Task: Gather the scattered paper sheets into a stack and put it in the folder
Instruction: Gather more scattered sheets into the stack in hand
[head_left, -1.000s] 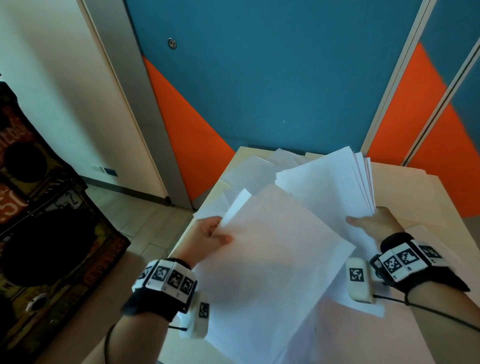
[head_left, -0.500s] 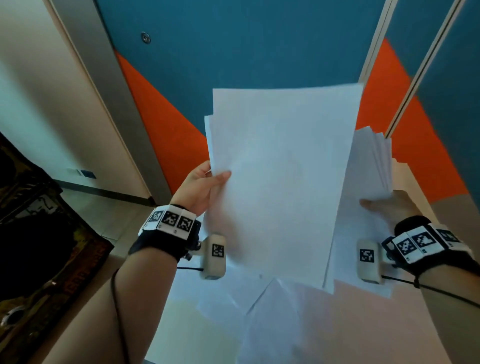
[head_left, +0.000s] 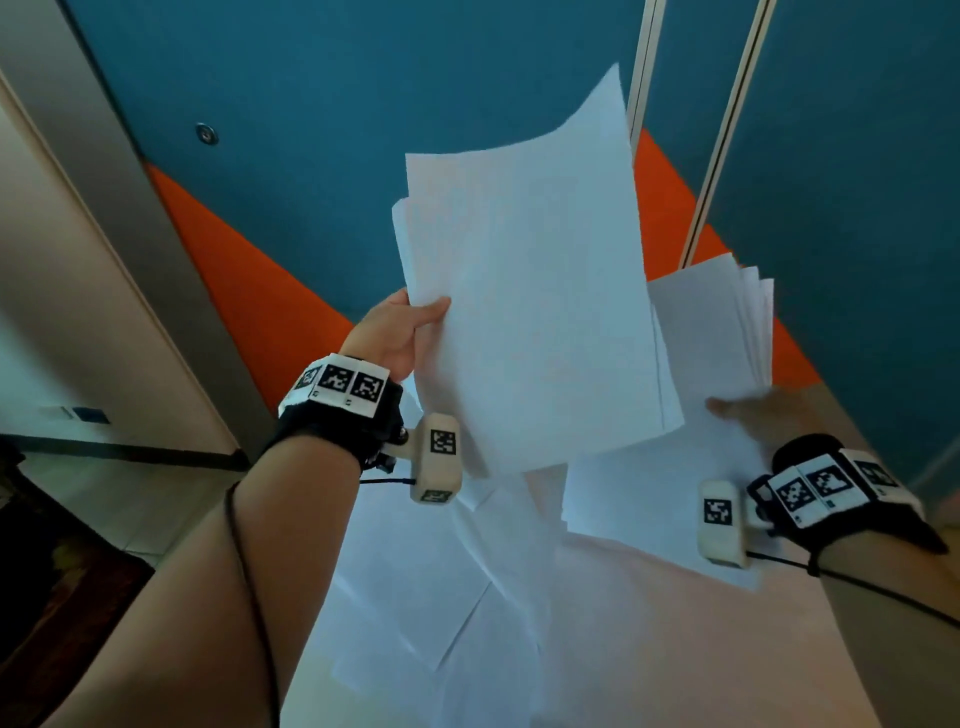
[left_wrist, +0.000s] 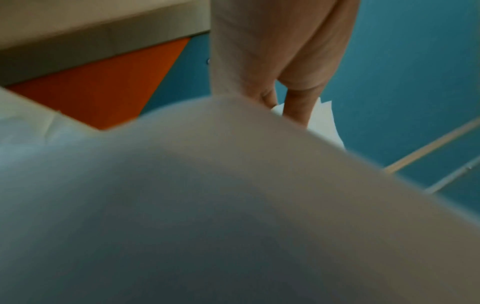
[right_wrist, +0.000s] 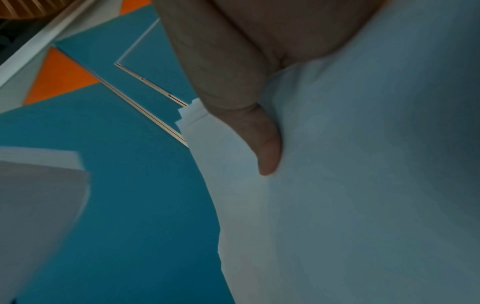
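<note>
From the head camera, two hands are raised above a pale table (head_left: 649, 649), each holding its own bundle of plain white paper sheets. The left hand (head_left: 387, 332) pinches the left edge of the larger bundle (head_left: 530, 291), thumb on the near face, so the sheets stand upright and extend up and to the right of the grip. The right hand (head_left: 753, 415) grips the fanned second bundle (head_left: 717, 364), thumb on top, with the sheets rising above it. Several more loose white sheets (head_left: 431, 597) lie overlapping on the table below; their exact count cannot be told.

On the left wrist camera, blurred paper (left_wrist: 233, 205) fills the view below the fingers (left_wrist: 293, 102).

On the right wrist camera, the thumb (right_wrist: 265, 148) presses flat on the stepped sheet edges (right_wrist: 363, 185).
</note>
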